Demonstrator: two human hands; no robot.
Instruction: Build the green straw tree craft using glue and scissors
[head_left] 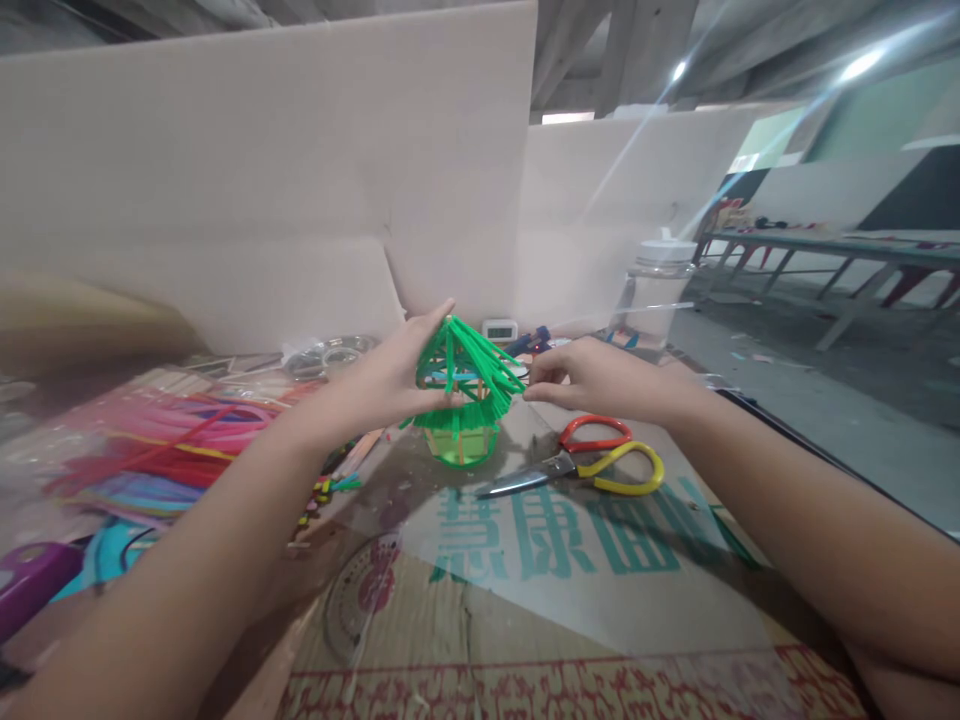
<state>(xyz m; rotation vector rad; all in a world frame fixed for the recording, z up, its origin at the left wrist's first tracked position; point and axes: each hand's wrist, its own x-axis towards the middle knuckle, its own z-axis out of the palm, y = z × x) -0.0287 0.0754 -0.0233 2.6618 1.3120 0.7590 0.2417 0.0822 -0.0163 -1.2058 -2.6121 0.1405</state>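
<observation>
A small tiered model [459, 445] of bright green pipe cleaners and thin wooden sticks stands upright on the printed board [570, 620]. Its upper tier has green strands slanting down to the right like a roof. My left hand [401, 375] grips the model from the left, fingers up at the peak and thumb across the middle tier. At the right, my right hand [574, 375] is closed in a pinch at the ends of the slanting green pipe cleaners [499, 370]. Scissors [566, 466] with one red and one yellow handle lie open below my right hand.
Bundles of coloured pipe cleaners [180, 440] in clear plastic lie on the left. A purple-handled tool [37, 585] sits at the left edge. Behind are a small digital clock [499, 331], a clear lidded bottle [656, 290] and pale upright panels [262, 150].
</observation>
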